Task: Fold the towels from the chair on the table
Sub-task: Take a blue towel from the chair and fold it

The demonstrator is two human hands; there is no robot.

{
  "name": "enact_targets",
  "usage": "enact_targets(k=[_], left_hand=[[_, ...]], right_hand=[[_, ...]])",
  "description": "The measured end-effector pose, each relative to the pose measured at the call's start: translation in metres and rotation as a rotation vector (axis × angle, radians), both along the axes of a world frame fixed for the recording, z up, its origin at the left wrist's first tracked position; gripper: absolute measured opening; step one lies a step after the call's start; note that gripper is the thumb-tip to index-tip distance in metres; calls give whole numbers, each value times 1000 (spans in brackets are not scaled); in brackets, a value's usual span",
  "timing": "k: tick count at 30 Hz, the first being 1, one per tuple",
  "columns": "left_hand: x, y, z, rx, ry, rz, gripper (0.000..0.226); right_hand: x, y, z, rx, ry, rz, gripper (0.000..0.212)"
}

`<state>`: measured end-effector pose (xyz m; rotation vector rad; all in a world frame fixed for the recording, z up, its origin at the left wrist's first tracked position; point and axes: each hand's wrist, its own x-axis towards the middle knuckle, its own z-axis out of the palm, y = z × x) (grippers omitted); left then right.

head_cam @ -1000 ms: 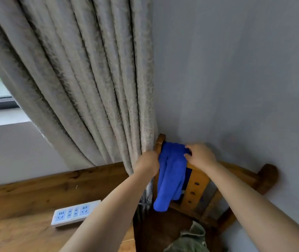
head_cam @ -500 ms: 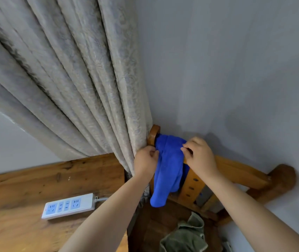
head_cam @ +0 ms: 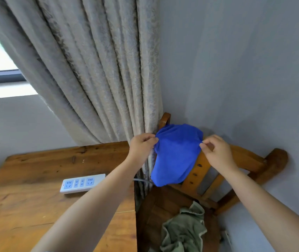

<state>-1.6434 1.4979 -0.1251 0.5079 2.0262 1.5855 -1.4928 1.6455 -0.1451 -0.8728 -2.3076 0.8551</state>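
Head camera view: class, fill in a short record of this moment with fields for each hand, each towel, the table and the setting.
left hand: pinches the left edge of the blue towel
right hand: pinches its right edge
blue towel: spread between both hands, in front of the chair back
green towel: crumpled on the chair seat
table: wooden, holds a white power strip, no towel on it
setting: curtain behind the table, grey wall behind the chair
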Motion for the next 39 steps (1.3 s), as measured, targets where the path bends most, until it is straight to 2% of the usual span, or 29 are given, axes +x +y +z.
enact_targets(k=[8,13,16,20,24,26,31,34,39], left_hand=[[24,-96,36,126,82,97,30],[38,-208,57,200,142,127,16],[44,-284,62,241,176,183,25],[53,-376,50,193,205,266,31],[55,-453,32,27,205,317,32],[53,-485,17,-56,199,316,27],[25,-534,-1,-166,180,345,14],[1,-541,0,-157,185,382,18],[-62,-557,7,-51,167,440,27]], right_hand=[[15,-93,36,58,144,19,7],[24,-188,64,158,199,113,5],[20,-255,75,188,247,198,6],[10,-332,57,113,210,268,7],[-14,-394,17,-107,43,312,9],[-27,-422,-2,-207,-48,324,10],[-72,-471,-20,-396,-86,324,18],[-106,-481,-12,-401,-54,345,27],[-185,-492,13,-331,49,433,20]])
